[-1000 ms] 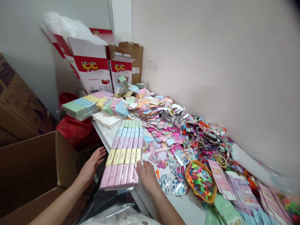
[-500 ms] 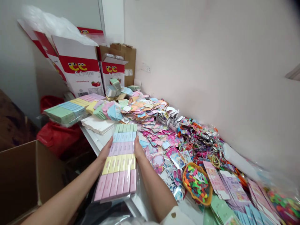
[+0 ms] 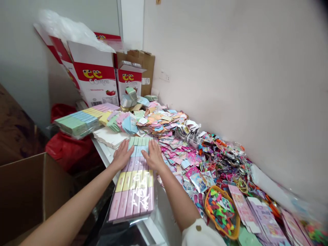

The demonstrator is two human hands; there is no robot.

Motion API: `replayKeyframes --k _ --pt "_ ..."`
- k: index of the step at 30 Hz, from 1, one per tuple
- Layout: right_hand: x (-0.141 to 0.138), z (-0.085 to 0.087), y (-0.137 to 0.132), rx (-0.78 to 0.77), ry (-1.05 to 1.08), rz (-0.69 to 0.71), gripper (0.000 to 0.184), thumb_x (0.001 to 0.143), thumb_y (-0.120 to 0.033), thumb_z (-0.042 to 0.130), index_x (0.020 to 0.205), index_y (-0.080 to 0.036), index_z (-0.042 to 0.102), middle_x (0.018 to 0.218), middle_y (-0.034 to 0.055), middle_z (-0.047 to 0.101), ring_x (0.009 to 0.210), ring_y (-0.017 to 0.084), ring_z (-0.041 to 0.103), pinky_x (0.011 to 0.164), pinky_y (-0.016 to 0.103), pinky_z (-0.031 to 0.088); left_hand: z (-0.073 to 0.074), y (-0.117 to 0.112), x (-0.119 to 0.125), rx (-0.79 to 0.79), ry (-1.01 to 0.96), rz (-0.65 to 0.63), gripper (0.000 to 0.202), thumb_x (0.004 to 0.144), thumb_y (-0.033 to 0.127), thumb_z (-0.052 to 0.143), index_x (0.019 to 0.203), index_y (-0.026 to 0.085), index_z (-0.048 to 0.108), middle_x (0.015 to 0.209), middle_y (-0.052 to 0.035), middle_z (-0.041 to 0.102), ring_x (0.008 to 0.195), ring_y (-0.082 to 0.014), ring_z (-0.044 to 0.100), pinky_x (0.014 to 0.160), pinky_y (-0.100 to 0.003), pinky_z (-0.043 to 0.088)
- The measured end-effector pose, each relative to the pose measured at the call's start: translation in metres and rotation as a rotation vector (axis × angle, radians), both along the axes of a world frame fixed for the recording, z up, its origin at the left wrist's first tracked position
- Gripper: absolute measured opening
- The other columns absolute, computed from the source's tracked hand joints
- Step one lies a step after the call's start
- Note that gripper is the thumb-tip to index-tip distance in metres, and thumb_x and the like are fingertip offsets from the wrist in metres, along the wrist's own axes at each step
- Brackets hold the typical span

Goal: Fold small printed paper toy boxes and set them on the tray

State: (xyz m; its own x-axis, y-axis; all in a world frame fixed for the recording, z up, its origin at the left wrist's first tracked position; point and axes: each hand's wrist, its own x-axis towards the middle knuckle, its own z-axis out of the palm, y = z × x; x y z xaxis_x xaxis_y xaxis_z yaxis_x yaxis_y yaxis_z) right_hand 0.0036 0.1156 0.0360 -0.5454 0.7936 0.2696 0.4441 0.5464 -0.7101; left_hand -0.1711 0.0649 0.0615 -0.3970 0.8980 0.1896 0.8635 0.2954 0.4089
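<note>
Spreading wide grips, left hand (image 3: 122,154) and right hand (image 3: 153,156) press wrapped pastel packets (image 3: 134,184) beside stickers (image 3: 174,145).

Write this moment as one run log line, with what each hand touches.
left hand: flat on pastel packet stack in clear plastic | right hand: flat on same stack | stack: on white table

The person's left hand (image 3: 122,154) and right hand (image 3: 153,155) were bare, as were the left forearm (image 3: 74,208) and right forearm (image 3: 176,201), both slim and tapering toward the wrists. A loose white sleeve (image 3: 205,235) with a rounded cuff edge covered the right arm near the elbow. A small round brown button (image 3: 198,228) sat on that sleeve, close to the cuff.
</note>
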Motion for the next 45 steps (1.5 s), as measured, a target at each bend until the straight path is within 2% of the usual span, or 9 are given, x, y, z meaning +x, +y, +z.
replayKeyframes --k 6,11,15,21,26,31,35,39,45 --pt "-0.013 -0.006 0.001 -0.016 -0.124 0.075 0.069 0.091 -0.053 0.028 0.138 -0.003 0.033 0.147 0.0173 0.025 0.139 0.028 0.012 0.111 0.05 0.005 0.0 0.012 0.012 -0.296 0.287 -0.201 0.061 0.089 0.046 0.017 0.141 0.015 0.03 0.15 -0.0059 0.021 0.14 -0.0237 0.011 0.11 -0.052 0.005" --pt "0.003 -0.009 0.019 -0.09 0.109 -0.115 0.058 0.091 -0.037 0.034 0.141 -0.006 0.029 0.145 0.0154 0.032 0.136 0.024 0.024 0.111 0.041 0.018 0.014 0.015 0.014 -0.306 0.331 -0.16 0.057 0.088 0.045 0.025 0.138 0.019 0.035 0.149 -0.0083 0.025 0.139 -0.0285 0.015 0.105 -0.061 0.009" --pt "0.008 -0.013 0.035 -0.163 0.23 -0.191 0.054 0.091 -0.024 0.031 0.14 -0.005 0.029 0.146 0.0128 0.031 0.136 0.018 0.024 0.112 0.031 0.019 0.015 0.033 0.03 -0.197 0.431 -0.224 0.056 0.089 0.041 0.024 0.139 0.018 0.033 0.15 -0.0079 0.022 0.139 -0.027 0.013 0.107 -0.058 0.007" --pt "-0.011 -0.029 0.036 -0.328 0.256 -0.066 0.059 0.093 -0.044 0.024 0.142 -0.01 0.028 0.146 0.0115 0.031 0.136 0.021 0.025 0.11 0.039 0.021 -0.003 0.053 0.049 -0.335 0.437 -0.376 0.059 0.089 0.044 0.022 0.142 0.018 0.028 0.15 -0.0063 0.023 0.139 -0.0246 0.015 0.11 -0.049 0.008" --pt "-0.003 -0.036 0.037 -0.345 0.347 -0.148 0.066 0.091 -0.054 0.024 0.142 -0.012 0.027 0.147 0.0114 0.028 0.137 0.02 0.021 0.111 0.037 0.017 0.009 0.05 0.04 -0.275 0.371 -0.32 0.06 0.089 0.051 0.021 0.141 0.021 0.029 0.15 -0.0066 0.02 0.139 -0.0251 0.014 0.109 -0.052 0.011" --pt "0.011 -0.026 0.023 -0.284 0.287 -0.005 0.063 0.089 -0.053 0.033 0.138 -0.012 0.037 0.144 0.0135 0.034 0.135 0.023 0.026 0.111 0.042 0.017 0.015 0.038 0.036 -0.286 0.364 -0.367 0.069 0.083 0.058 0.032 0.139 0.019 0.033 0.149 -0.0118 0.024 0.138 -0.0301 0.015 0.107 -0.056 0.008" --pt "0.043 -0.018 -0.002 -0.272 0.353 -0.08 0.061 0.086 -0.048 0.043 0.136 -0.013 0.038 0.137 0.0147 0.044 0.126 0.025 0.04 0.104 0.042 0.031 0.029 0.006 0.02 -0.039 0.178 -0.289 0.065 0.083 0.058 0.032 0.131 0.016 0.042 0.14 -0.0128 0.041 0.13 -0.027 0.036 0.105 -0.045 0.028" --pt "0.088 -0.024 -0.035 -0.394 0.423 -0.174 0.05 0.08 -0.042 0.053 0.121 -0.013 0.052 0.11 0.0126 0.062 0.093 0.021 0.061 0.082 0.034 0.048 0.041 -0.069 -0.014 0.092 0.033 -0.134 0.057 0.077 0.06 0.044 0.116 0.019 0.052 0.121 -0.0071 0.057 0.11 -0.0241 0.053 0.092 -0.034 0.043" --pt "0.106 -0.044 -0.08 -0.49 0.488 -0.116 0.033 0.081 -0.037 0.052 0.105 -0.015 0.061 0.084 0.0045 0.067 0.071 0.015 0.06 0.065 0.027 0.049 0.013 -0.169 -0.037 0.093 -0.337 0.147 0.05 0.063 0.068 0.058 0.095 0.031 0.055 0.096 0.0061 0.065 0.093 -0.021 0.06 0.09 -0.035 0.045"
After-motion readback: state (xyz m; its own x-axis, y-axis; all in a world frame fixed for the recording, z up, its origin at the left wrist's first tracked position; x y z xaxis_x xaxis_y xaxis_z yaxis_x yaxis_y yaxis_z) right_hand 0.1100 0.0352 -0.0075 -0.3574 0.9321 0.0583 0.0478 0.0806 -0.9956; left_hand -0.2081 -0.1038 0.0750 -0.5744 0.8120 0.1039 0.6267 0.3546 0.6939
